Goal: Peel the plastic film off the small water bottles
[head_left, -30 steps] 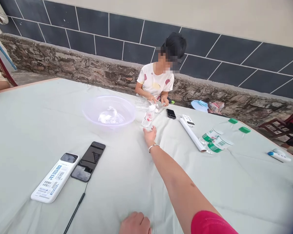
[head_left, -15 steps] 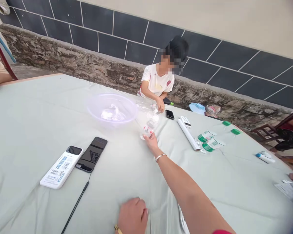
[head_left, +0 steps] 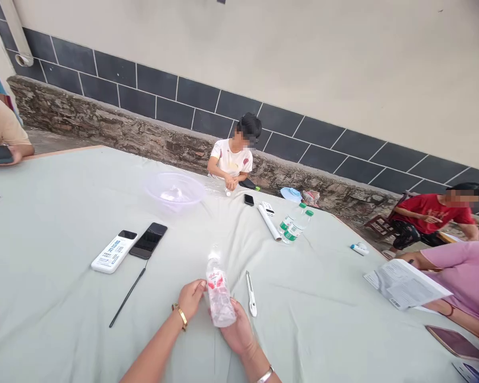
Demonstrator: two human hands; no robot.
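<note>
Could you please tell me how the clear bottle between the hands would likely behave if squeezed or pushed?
The clear bottle looks thin-walled, so it may flex when squeezed. Being tall and narrow, it could tip if stood up and pushed; its rounded body would probably roll if laid down.

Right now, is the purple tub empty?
Not empty: something white shows inside the tub, though I cannot tell what it is.

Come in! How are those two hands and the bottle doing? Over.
Right hand holding the clear bottle. Left hand at its side, contact unclear. White utility knife lying near the right hand, seemingly not in the way.
</note>
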